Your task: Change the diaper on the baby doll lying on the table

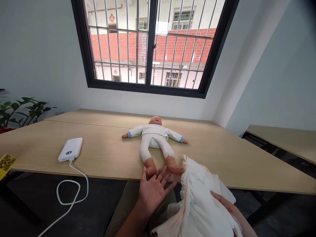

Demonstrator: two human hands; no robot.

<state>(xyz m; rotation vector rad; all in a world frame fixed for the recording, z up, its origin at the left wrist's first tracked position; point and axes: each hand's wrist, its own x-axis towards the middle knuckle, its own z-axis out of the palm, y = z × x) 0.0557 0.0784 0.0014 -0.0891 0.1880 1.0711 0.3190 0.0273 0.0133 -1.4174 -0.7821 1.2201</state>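
Observation:
A baby doll [155,131] in white clothes with blue cuffs lies on its back on the table, its arms spread and its bare feet toward me. My left hand [153,191] is palm up with fingers spread, just at the doll's feet and holding nothing. Whether its fingertips touch the feet I cannot tell. An unfolded white diaper [199,197] with frilled edges hangs over the table's front edge at the right. My right hand [227,205] grips its right side, with some of the fingers hidden by the diaper.
On the wooden table [106,148] at the left lies a white power bank [71,149], its white cable [80,194] looping down off the edge. A yellow tag [7,166] with a code is at the far left. A plant [27,110] stands beyond. Behind the table is a barred window [150,49].

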